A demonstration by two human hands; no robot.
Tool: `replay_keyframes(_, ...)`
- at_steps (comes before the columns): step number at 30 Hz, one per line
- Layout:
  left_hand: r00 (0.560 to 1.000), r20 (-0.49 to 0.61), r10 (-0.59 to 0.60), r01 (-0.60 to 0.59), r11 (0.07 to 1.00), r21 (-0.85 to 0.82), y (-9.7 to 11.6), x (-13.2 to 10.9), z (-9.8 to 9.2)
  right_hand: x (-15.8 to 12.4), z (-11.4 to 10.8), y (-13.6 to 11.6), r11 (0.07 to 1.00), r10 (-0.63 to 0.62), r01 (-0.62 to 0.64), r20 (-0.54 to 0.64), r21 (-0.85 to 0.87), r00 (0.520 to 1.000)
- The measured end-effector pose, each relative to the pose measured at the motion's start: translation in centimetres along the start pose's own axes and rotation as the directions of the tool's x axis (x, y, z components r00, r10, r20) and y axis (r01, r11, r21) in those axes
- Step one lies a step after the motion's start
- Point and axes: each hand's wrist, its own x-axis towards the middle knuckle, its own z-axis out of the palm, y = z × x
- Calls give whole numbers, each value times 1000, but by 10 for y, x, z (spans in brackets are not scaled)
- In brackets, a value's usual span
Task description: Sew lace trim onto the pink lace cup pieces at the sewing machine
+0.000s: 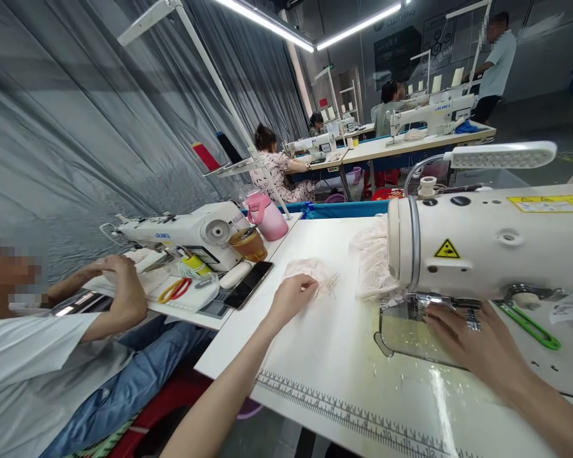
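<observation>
My left hand (294,296) rests at a small pale pink piece of fabric (305,267) on the white table, its fingers curled together at the fabric's near edge. Loose thread ends (328,287) lie beside the fingertips. My right hand (472,334) reaches under the head of the white sewing machine (477,242), close to the needle area; its fingertips are partly hidden there, so what they touch cannot be made out. A gathered pale pink fabric (373,264) lies left of the machine head, running toward the presser foot.
A green thread snipper (530,326) lies right of my right hand. A printed ruler (353,413) runs along the front edge. Left are a phone (249,285), an amber jar (249,244), a pink jug (268,216), red-yellow scissors (174,290) and a co-worker's arm (119,292) at another machine.
</observation>
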Motion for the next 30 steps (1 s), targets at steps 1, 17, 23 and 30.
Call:
replay_keyframes(1,1000,-8,-10,9,998,-55,-2,2,-2,1,-1,0,999,-34,35,8,-39,999)
replay_keyframes(17,641,-760,-105,-187,939,-287,-14,31,-59,-6,3,7,969,-169,173,37,-179,985)
replay_keyframes(23,830,-534,159,-283,946,-159,37,-9,-73,-1,2,2,985,-105,106,15,-134,994)
replay_keyframes(30,859,339,383,-218,873,-436,107,-56,-11,11,-4,-6,999,-11,10,-7,-42,1000)
